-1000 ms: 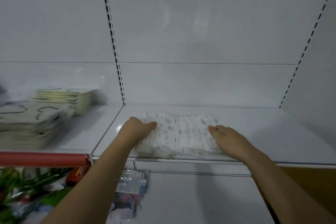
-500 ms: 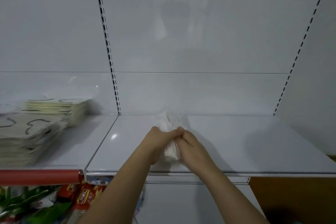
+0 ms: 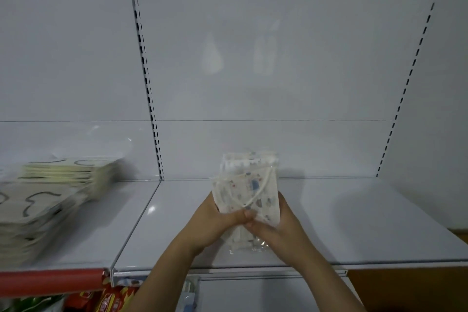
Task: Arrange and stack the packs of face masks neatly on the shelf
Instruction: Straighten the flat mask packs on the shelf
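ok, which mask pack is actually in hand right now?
The clear pack of patterned masks, held up between the left hand and right hand over the white shelf. The cream stacks lie untouched at left.

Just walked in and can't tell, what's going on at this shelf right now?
A person is shelving packs of face masks. Both hands, the left hand and right hand, grip one clear pack of patterned masks, holding it upright on end over the middle of the white shelf. It does not look set down flat yet. On the shelf section to the left sit stacks of cream-coloured packs, blurred in this view.
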The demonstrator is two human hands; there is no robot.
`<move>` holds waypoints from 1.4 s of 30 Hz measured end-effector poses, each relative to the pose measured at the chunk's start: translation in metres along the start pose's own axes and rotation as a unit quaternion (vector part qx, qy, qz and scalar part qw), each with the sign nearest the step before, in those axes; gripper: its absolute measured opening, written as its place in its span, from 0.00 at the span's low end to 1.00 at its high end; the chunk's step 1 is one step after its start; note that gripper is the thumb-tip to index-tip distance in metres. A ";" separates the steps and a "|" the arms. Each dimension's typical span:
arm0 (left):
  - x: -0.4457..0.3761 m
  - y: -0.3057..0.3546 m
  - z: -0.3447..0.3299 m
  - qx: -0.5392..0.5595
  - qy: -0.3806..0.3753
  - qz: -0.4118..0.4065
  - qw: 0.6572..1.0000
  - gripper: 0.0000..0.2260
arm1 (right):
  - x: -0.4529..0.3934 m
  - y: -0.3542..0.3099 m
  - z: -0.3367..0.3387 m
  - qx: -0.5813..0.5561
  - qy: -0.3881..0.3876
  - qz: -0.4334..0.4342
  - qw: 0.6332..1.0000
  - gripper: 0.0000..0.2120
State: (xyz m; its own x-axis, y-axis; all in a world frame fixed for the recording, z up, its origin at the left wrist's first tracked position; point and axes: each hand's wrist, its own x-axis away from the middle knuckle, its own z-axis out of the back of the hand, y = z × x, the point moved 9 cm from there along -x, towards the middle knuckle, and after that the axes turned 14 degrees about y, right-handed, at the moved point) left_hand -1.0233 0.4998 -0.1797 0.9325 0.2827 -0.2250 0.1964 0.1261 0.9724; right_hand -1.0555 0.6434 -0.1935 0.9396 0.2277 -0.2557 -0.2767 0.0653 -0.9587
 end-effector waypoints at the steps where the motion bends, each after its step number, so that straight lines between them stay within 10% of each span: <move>1: -0.003 -0.003 0.003 -0.014 -0.001 -0.008 1.000 0.26 | 0.000 0.003 0.003 0.001 -0.001 0.000 1.000 0.32; 5: -0.005 -0.014 0.009 -0.003 0.056 -0.017 0.998 0.39 | -0.004 -0.004 0.002 -0.026 0.007 0.033 0.999 0.39; 24: -0.008 0.014 0.010 0.028 0.067 -0.064 0.995 0.34 | -0.022 -0.020 0.007 0.131 -0.034 0.075 0.988 0.31; 27: -0.016 0.043 0.045 -0.054 0.097 -0.120 0.987 0.51 | -0.036 -0.064 0.029 0.269 -0.061 0.148 0.950 0.29; 32: -0.022 0.022 0.025 -0.243 -0.051 -0.098 0.964 0.50 | -0.047 -0.060 0.019 0.478 -0.162 0.178 0.845 0.30; 37: -0.014 -0.015 0.017 -0.112 0.018 -0.022 0.993 0.29 | -0.041 -0.029 0.045 0.307 -0.107 0.115 0.939 0.41; 42: -0.007 -0.028 -0.002 -0.004 0.023 0.027 0.999 0.33 | -0.027 0.013 0.067 0.078 0.001 -0.008 0.997 0.37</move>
State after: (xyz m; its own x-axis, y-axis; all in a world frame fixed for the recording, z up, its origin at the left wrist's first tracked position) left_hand -1.0363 0.4959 -0.2056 0.9266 0.3326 -0.1757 0.1443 0.1171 0.9826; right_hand -1.0978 0.7028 -0.1907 0.9445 0.2241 -0.2401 -0.2889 0.2192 -0.9319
